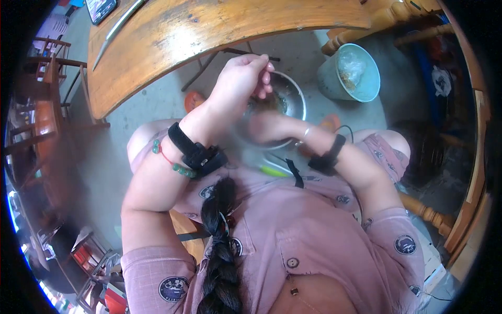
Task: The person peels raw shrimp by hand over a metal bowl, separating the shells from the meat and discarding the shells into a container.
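Note:
Between the knees is a round metal bowl [300,107] with dark greenish contents [282,102], partly hidden by my hands. Above its left side, my left hand [251,76] is raised with curled fingers, thumb and forefinger pressed together; whatever is between them is too small to make out. Lower down, my right hand [266,127] reaches into the bowl, smeared by motion, so its fingers and anything they hold cannot be made out. A bright green object [275,171] lies near my lap, just below the bowl.
A wooden table [172,47] spans the top, bearing a phone [100,9] and a long, thin curved object [116,32]. Right of the bowl stands a pale green bucket [329,81] holding a clear plastic bag [352,68]. Wooden chairs [52,78] are at the left.

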The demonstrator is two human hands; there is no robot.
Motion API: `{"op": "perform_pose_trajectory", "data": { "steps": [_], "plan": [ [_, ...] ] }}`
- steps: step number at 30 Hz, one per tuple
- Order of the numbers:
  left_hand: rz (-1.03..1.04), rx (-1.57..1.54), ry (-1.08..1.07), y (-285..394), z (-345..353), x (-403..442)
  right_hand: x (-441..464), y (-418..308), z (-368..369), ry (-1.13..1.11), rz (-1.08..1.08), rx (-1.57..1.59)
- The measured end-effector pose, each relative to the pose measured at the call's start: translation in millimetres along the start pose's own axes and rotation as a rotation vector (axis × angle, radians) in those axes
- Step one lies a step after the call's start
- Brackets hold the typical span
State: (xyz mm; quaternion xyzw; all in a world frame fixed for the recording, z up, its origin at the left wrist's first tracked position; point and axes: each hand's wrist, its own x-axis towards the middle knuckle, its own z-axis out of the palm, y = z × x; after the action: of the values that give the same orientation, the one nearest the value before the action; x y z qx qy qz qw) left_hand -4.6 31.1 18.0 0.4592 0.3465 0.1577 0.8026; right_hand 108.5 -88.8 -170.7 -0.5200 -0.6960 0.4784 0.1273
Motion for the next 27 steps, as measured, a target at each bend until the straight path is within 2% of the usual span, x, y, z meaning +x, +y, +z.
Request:
{"op": "perform_pose_trajectory", "data": {
  "steps": [1,3,4,6,7,8,10,12,14,20,22,23,25,26,27],
  "plan": [
    [0.003,0.004,-0.007,-1,2,-1,-10,-19,-21,0.009,0.032,0.168],
    [0.018,0.145,0.192,-4,9,-2,-38,-62,-65,0.088,0.075,0.468],
    [0.025,0.147,0.183,-10,9,1,-46,-67,-73,0.098,0.076,0.462],
    [-0.001,0.269,0.267,-22,4,7,-60,-72,-87,0.262,0.078,0.724],
    [-0.077,0.245,0.245,-22,5,6,-69,-86,-99,0.332,0.058,0.629],
    [-0.070,0.247,0.238,-23,7,3,-76,-92,-105,0.341,0.057,0.624],
    [-0.209,0.105,-0.011,-23,13,-6,-85,-101,-113,0.575,0.069,0.377],
    [-0.198,0.033,-0.160,-19,24,-14,-89,-108,-114,0.650,0.096,0.307],
    [-0.199,0.107,-0.130,-24,26,-11,-88,-109,-112,0.787,0.013,0.212],
    [-0.136,0.040,-0.084,-32,19,-5,-86,-109,-103,0.818,-0.034,0.257],
    [-0.107,0.059,-0.062,-27,22,-8,-83,-109,-101,0.851,-0.134,0.477],
    [-0.077,0.074,-0.040,-25,23,-8,-83,-109,-102,0.853,-0.135,0.480],
    [-0.031,0.110,0.010,-32,22,-5,-83,-110,-107,0.781,0.006,0.945],
    [0.015,0.145,0.058,-36,21,-2,-84,-108,-111,0.783,0.004,0.948],
    [0.014,0.148,0.056,-40,19,0,-87,-105,-115,0.690,0.070,0.973]
  ]
}}
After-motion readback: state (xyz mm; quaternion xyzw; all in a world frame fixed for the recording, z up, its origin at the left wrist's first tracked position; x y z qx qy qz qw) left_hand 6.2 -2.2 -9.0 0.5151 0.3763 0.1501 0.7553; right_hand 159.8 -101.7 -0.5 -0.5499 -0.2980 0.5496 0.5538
